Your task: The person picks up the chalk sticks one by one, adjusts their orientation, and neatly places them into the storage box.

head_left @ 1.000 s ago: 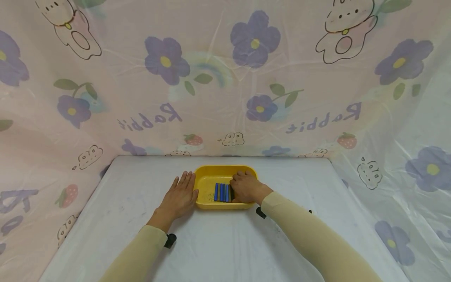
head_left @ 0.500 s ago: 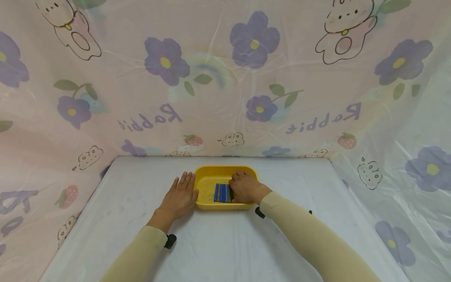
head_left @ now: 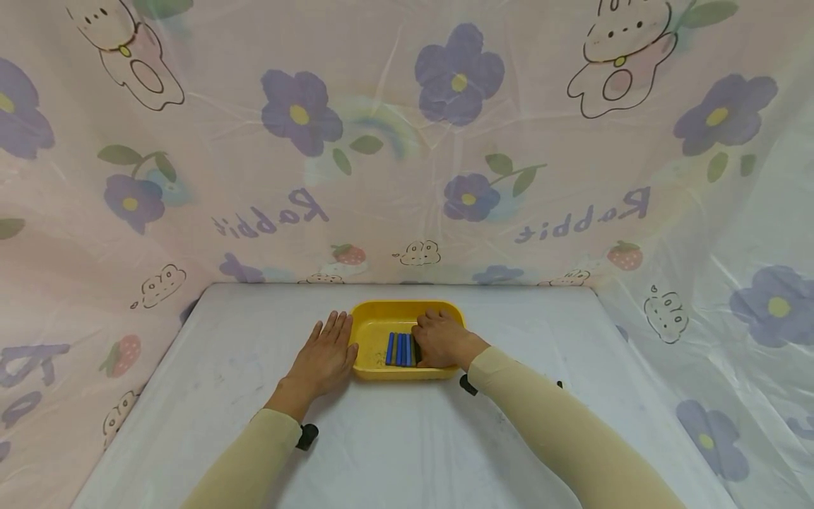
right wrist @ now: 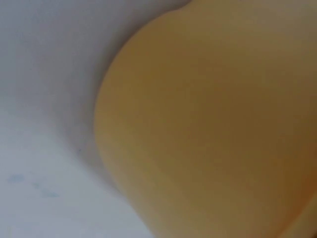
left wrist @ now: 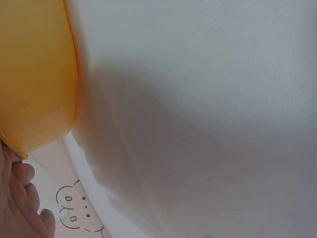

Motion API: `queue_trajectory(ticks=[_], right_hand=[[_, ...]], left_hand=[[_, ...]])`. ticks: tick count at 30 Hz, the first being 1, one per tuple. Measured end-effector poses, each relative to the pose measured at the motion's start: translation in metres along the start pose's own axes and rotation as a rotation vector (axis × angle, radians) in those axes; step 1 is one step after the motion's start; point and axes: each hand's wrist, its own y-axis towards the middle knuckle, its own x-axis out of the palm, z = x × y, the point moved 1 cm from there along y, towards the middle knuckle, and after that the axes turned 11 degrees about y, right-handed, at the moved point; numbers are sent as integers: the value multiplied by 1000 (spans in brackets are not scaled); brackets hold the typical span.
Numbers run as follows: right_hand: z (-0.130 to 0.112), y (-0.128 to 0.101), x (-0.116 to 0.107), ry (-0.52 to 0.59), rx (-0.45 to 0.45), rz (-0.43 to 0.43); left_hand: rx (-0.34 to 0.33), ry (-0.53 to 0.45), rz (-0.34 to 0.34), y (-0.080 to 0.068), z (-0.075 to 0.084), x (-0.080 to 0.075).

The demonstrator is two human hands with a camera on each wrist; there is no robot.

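A yellow tray (head_left: 407, 375) lies between my hands in the head view. My left hand (head_left: 323, 357) rests against its left side with the fingers straight; the left wrist view shows fingers (left wrist: 22, 193) at the tray's rim. Inside stands a row of several slim sticks lying side by side, mostly blue sticks (head_left: 400, 350). At the row's right end is a dark stick (head_left: 417, 351). My right hand (head_left: 444, 341) reaches over the tray's right side, its fingers bent at the dark stick's far end and the thumb at its near end. The palm side is hidden.
The tray sits on a white-covered table (head_left: 394, 445). Small dark specks (head_left: 384, 355) lie in the tray left of the sticks. A patterned curtain (head_left: 381, 162) stands behind the table and at both sides.
My right hand has shifted slightly left inside the tray, and the gaps between the sticks have narrowed. My left hand stays in place against the tray.
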Motion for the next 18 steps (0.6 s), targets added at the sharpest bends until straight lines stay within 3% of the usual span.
queue_trajectory(ticks=[11, 15, 18], right_hand=[[5, -10, -12, 84, 11, 22], [13, -24, -22, 101, -9, 91], [19, -37, -28, 69, -42, 192]], left_hand=[[-1, 9, 7, 1, 0, 1], [-3, 3, 10, 1, 0, 1], [-7, 2, 8, 1, 1, 0]])
